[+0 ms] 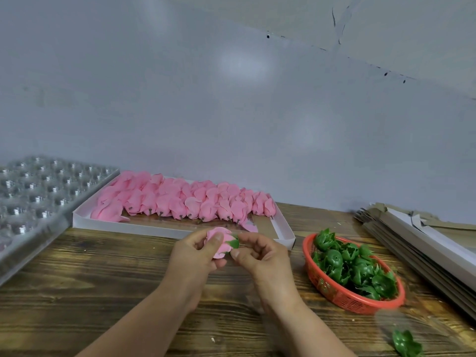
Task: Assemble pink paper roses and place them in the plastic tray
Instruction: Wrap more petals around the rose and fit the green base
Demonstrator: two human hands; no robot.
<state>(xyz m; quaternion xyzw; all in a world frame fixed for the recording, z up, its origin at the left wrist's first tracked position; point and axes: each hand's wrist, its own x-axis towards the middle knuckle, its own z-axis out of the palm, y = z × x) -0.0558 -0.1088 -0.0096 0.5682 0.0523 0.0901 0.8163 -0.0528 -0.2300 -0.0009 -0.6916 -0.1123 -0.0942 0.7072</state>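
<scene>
Head view, the only one: left hand gripped one pink rose head, thumb curled over its front, bloom pointing up and away toward the box. Right hand pinched a green calyx against the rose's right side; both hands touched at the work, low centre over the wooden table. Key relation: calyx sat right of the bloom, so the seating push looked to run right-to-left along the rose's stem axis, which lay roughly sideways between the hands; stem itself hidden by the fingers. Plastic tray lay well apart, far left, so the left hand was the nearer one for drop-off. I couldn't tell whether any tray cell held a rose; image blurred there. Counts: one rose in hand; one white box behind the hands with a dense stack of pink rose heads, several dozen by my estimate, too overlapped for an exact count; one red basket to the right with a pile of green calyxes, roughly fifteen or more; one loose calyx on the table bottom right; one stack of flat cardboard at far right. My read: calyx fitting in progress, placing not yet done.
</scene>
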